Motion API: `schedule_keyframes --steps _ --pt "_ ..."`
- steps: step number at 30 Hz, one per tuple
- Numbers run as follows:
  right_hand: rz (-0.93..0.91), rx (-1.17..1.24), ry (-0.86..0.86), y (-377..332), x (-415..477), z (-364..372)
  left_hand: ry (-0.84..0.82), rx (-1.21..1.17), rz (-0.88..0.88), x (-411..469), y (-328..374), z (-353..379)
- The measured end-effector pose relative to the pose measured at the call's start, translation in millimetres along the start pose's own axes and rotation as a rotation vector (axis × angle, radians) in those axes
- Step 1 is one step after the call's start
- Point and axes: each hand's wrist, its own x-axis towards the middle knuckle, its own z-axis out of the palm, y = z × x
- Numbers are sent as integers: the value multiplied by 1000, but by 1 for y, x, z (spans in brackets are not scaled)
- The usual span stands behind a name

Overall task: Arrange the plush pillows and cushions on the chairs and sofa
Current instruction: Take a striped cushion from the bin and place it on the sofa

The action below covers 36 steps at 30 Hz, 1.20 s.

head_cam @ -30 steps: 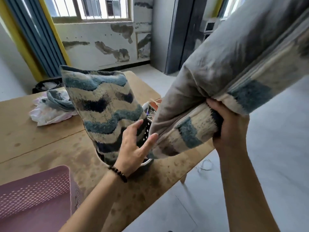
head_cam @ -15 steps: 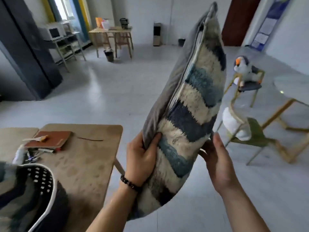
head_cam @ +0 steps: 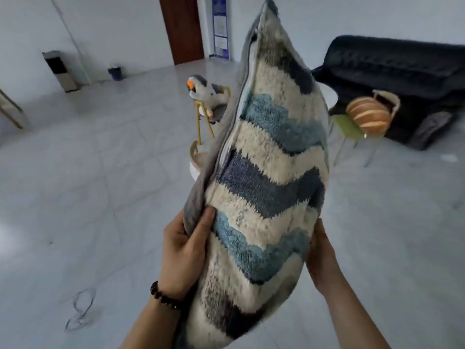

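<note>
I hold a plush pillow (head_cam: 264, 172) upright in front of me; it has wavy blue, navy and cream stripes and a grey back. My left hand (head_cam: 185, 250) grips its grey left edge, thumb on the striped side. My right hand (head_cam: 320, 260) presses flat against its right edge. Beyond it, a goose plush (head_cam: 205, 93) sits on a yellow-legged chair (head_cam: 201, 122). An orange striped round cushion (head_cam: 368, 117) rests on a green chair (head_cam: 348, 129). A dark sofa (head_cam: 395, 66) stands at the back right.
A grey cushion (head_cam: 432, 129) leans against the sofa's front on the floor. A third chair (head_cam: 197, 157) is partly hidden behind the pillow. A brown door (head_cam: 182, 28), a small bin (head_cam: 115, 73) and a floor unit (head_cam: 61, 70) line the far wall. A loose cable (head_cam: 80, 311) lies on the tiled floor.
The view has swung right, away from the wooden table, so the sofa and chairs now face me. The pillow stays upright in both hands, and my right hand now presses its edge.
</note>
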Motion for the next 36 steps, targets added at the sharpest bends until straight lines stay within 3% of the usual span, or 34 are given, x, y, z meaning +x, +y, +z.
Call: schedule_keyframes --steps 3,7,14,23,31,36 --pt "78 68 101 -31 32 -62 -217 -72 -55 39 -18 73" --pt "-11 41 222 -57 72 -129 -423 -150 -153 96 -62 158" --pt "-253 -55 472 -142 192 -234 -599 14 -48 225 -135 351" --pt "-406 -173 816 -277 310 -384 -855 25 -136 340 -162 640" --pt "-456 -146 951 -350 456 -590 -925 101 -105 397 -219 912" --pt "-461 -138 878 -464 545 -690 -805 -60 -339 459 -209 1058"
